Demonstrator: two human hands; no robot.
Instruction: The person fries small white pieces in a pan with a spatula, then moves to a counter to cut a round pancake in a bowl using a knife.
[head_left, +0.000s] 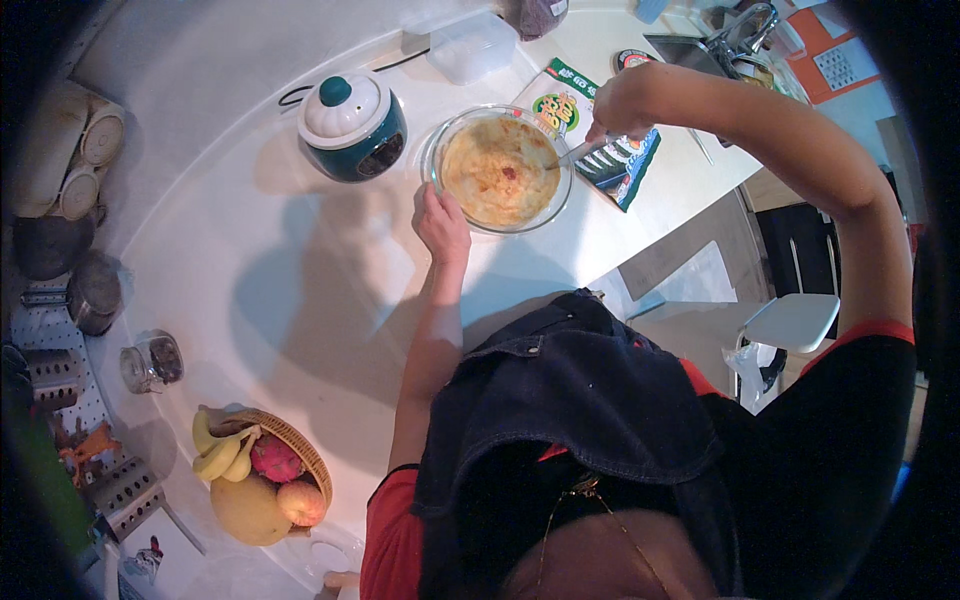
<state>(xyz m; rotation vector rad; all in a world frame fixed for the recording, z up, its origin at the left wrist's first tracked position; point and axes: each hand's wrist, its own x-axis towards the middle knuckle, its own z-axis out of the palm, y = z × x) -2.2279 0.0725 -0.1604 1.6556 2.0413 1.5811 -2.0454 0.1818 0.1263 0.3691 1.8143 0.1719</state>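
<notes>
A round clear glass dish (564, 196) stands on the white counter, holding a browned flatbread-like round (495, 169) with a small dark red spot near its middle. My left hand (444, 223) grips the dish's near left rim, thumb and fingers at the edge. From the right, my right hand (624, 101) holds a metal utensil (576, 154), its flat tip touching the round's right side; whether it is a knife or a spatula is unclear. A printed food package (626, 169) lies flat under that hand, partly behind the dish's rim.
Left of the dish stands a green and white lidded electric pot (352, 127). A clear plastic container (472, 49) sits behind. A fruit basket (319, 457) and glass jars (154, 361) are at left. The sink faucet (750, 30) is far right, above a white-lidded bin (791, 322).
</notes>
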